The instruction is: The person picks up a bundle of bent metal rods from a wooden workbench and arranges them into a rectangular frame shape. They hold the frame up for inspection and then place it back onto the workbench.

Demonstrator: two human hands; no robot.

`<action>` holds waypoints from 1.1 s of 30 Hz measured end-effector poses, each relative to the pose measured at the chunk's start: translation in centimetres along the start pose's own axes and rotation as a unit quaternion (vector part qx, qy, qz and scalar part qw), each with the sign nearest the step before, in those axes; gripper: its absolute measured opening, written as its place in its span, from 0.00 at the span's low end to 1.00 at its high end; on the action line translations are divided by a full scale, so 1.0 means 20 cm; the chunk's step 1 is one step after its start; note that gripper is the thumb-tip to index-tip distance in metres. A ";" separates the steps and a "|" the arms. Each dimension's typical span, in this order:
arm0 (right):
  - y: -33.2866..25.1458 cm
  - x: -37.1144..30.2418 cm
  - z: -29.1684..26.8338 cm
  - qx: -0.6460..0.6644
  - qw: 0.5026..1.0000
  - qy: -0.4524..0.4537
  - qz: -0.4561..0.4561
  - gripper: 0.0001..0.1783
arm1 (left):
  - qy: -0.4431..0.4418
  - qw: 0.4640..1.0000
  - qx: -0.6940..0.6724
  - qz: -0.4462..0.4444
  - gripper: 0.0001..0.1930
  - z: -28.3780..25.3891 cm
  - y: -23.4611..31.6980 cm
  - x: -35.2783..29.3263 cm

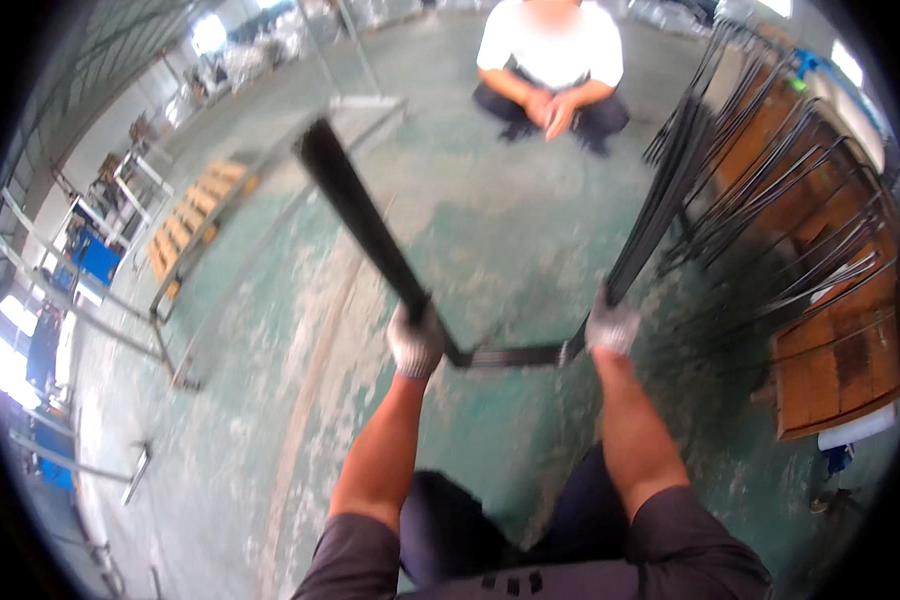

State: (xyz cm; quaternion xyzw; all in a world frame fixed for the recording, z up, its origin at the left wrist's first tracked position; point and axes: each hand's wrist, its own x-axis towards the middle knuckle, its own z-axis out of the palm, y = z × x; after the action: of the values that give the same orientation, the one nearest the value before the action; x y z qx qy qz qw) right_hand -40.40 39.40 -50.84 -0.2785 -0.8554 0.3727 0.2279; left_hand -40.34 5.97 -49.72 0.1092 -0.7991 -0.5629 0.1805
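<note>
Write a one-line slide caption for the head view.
Gloved left hand and right hand grip a U-shaped bundle of black rods.

Left hand (415,342) and right hand (611,326) grip bent black rods (510,355).

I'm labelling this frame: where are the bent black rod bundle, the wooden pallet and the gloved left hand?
bent black rod bundle (515,355): head view, cross section between the hands.
wooden pallet (192,215): head view, middle slats.
left hand (414,342): head view, glove's back.
</note>
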 end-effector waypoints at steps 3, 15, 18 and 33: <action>0.04 0.02 0.00 0.046 0.999 0.016 -0.015 0.20 | 0.007 0.999 0.023 0.022 0.17 0.02 0.03 -0.01; 0.10 0.06 0.09 0.121 0.989 0.042 -0.072 0.19 | 0.036 0.998 0.013 0.042 0.15 0.04 0.01 0.01; 0.09 0.04 0.07 0.111 0.991 0.035 -0.061 0.19 | 0.037 0.998 0.019 0.039 0.16 0.04 0.03 0.00; -0.07 0.04 -0.12 0.274 0.959 -0.040 -0.069 0.32 | 0.058 0.988 -0.140 -0.002 0.27 0.02 0.28 0.01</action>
State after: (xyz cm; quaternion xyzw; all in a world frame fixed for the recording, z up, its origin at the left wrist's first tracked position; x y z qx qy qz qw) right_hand -40.00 40.44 -48.14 -0.1309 -0.7463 0.5869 0.2856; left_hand -40.43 8.12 -44.63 0.1167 -0.7001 -0.6626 0.2392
